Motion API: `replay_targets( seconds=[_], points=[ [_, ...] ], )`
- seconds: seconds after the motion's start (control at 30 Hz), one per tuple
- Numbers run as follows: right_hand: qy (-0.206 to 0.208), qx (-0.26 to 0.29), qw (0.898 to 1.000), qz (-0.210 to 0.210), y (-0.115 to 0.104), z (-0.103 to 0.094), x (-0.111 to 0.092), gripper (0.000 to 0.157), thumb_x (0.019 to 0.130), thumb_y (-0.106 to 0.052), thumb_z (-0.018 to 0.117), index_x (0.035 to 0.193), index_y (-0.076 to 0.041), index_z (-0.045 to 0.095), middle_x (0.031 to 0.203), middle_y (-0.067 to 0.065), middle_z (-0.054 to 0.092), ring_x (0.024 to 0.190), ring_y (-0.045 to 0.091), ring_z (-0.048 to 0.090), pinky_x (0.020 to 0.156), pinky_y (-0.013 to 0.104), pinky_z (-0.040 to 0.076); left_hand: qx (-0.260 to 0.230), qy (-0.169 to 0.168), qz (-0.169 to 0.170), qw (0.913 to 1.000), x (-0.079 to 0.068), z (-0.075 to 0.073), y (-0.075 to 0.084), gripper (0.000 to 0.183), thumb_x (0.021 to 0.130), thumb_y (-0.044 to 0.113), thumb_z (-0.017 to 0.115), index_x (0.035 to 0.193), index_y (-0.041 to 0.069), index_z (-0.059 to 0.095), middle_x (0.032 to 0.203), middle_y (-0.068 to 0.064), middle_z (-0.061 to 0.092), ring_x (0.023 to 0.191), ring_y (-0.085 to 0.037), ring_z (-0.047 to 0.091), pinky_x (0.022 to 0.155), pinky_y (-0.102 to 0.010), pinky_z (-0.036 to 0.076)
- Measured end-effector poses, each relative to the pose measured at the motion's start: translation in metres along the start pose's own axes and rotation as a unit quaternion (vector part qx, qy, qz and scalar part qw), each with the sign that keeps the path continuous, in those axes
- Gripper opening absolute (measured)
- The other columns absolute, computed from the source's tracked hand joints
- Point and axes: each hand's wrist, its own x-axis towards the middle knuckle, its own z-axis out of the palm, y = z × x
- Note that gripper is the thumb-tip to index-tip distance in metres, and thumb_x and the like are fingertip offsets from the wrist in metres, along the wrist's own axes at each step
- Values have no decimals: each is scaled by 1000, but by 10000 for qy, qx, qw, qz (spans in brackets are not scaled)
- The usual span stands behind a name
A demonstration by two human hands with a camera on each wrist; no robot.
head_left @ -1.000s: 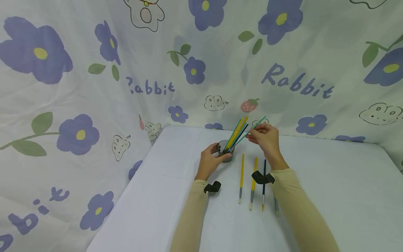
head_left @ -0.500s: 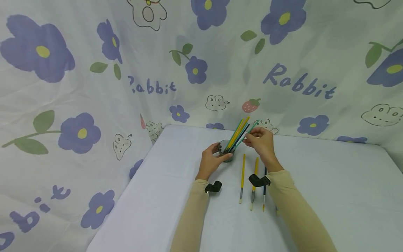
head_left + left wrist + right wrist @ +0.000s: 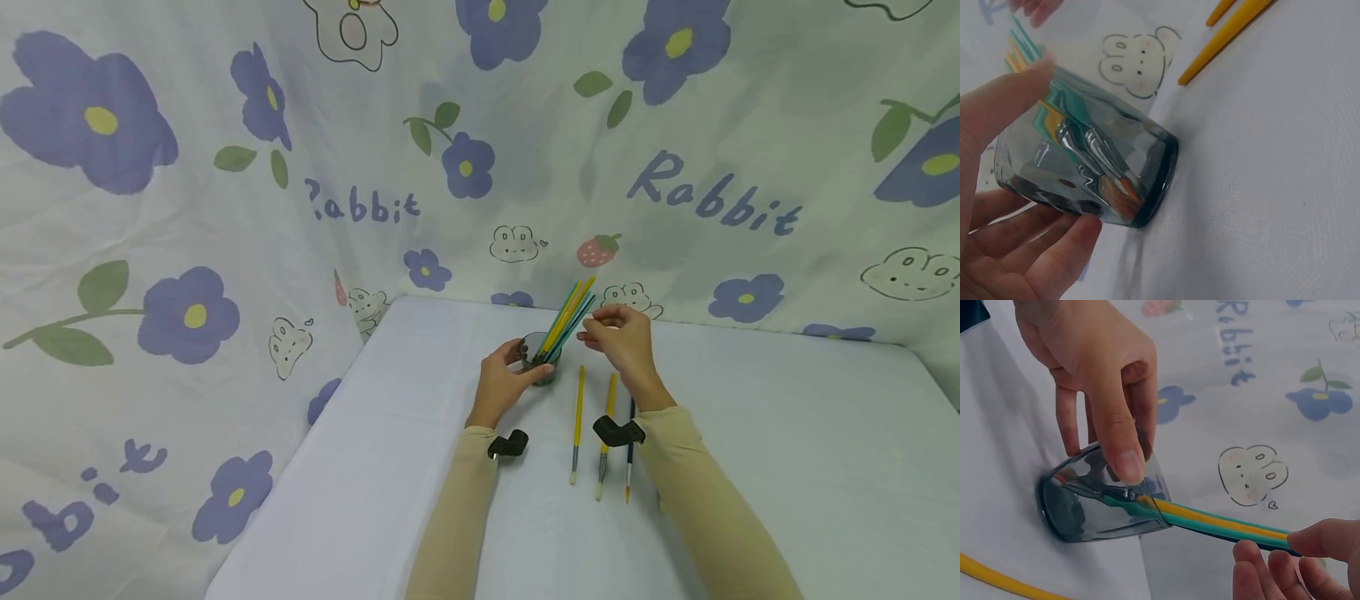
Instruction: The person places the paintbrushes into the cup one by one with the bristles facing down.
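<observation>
My left hand grips a smoky clear glass tumbler from its left side, fingers around the wall and thumb near the rim. The tumbler leans, its base edge at the white table. Several paintbrushes with yellow, teal and dark blue handles stand in it, bristles down, handles slanting up to the right. My right hand is beside their upper ends, thumb and fingertips loosely curved. In the right wrist view, the right thumb overlaps the handle ends, with the fingers below them.
Several paintbrushes lie side by side on the white table, including a thin yellow one, another yellow one and a dark blue one. My right sleeve partly covers this row. A flower-and-rabbit print cloth hangs behind.
My right hand moved slightly left and down with a teal paintbrush, then let it go. That brush now leans with the others in the tumbler. My left hand kept its grip.
</observation>
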Motion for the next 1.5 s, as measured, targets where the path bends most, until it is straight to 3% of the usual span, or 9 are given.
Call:
replay_targets(
  seconds=[0.17, 0.43, 0.77, 0.97, 1.17, 1.37, 1.5],
  points=[
    [72, -62, 9999, -94, -4, -11, -4, 31, 98, -12, 69, 120, 8, 59, 102, 8, 64, 75, 7, 76, 75, 20, 64, 18, -13, -14, 10000, 0, 0, 1, 85, 80, 43, 90, 146, 2, 55, 139, -21, 66, 130, -32, 64, 100, -39, 62],
    [346, -704, 9969, -112, -2, -41, -17, 33, 99, -21, 71, 120, 4, 63, 103, 7, 69, 73, 1, 74, 73, 18, 64, 50, -17, -8, 10000, 1, 0, 0, 85, 80, 42, 90, 146, 2, 55, 138, -19, 66, 129, -30, 64, 101, -40, 61],
    [496, -1324, 9897, 246, 16, -77, -36, 36, 99, -20, 69, 124, 5, 63, 102, 9, 72, 73, 2, 73, 71, 20, 64, 61, -9, -55, 10000, 1, 1, 3, 84, 80, 41, 90, 147, 2, 55, 139, -19, 66, 130, -32, 63, 100, -39, 61],
    [382, -2008, 9779, 430, 37, -85, -43, 38, 98, -19, 69, 127, 5, 64, 108, 21, 73, 79, 17, 77, 70, 27, 66, 78, -4, -72, 9999, 1, 1, 2, 84, 80, 41, 90, 147, 2, 55, 139, -20, 66, 130, -32, 63, 100, -39, 62],
    [-67, -2560, 9647, 615, 57, -92, -47, 39, 96, -18, 70, 125, 8, 62, 106, 25, 72, 73, 17, 72, 61, 26, 62, 51, -14, -49, 10000, -1, 2, 3, 85, 81, 40, 89, 147, 1, 54, 138, -22, 65, 130, -33, 63, 100, -40, 62],
    [-685, -3296, 9372, 908, 63, -98, -47, 39, 93, -19, 72, 117, 10, 63, 99, 22, 73, 68, 15, 65, 58, 26, 53, 67, -2, -67, 10000, 0, 1, 4, 85, 80, 40, 90, 147, 0, 54, 138, -20, 66, 130, -33, 63, 100, -39, 62],
    [-849, -3571, 9251, 972, 65, -99, -48, 37, 91, -20, 74, 110, 10, 65, 87, 16, 71, 67, 16, 64, 57, 26, 51, 64, -14, -40, 10000, 1, 1, 3, 85, 81, 40, 89, 147, 0, 54, 138, -20, 66, 129, -33, 63, 99, -39, 62]
  ],
)
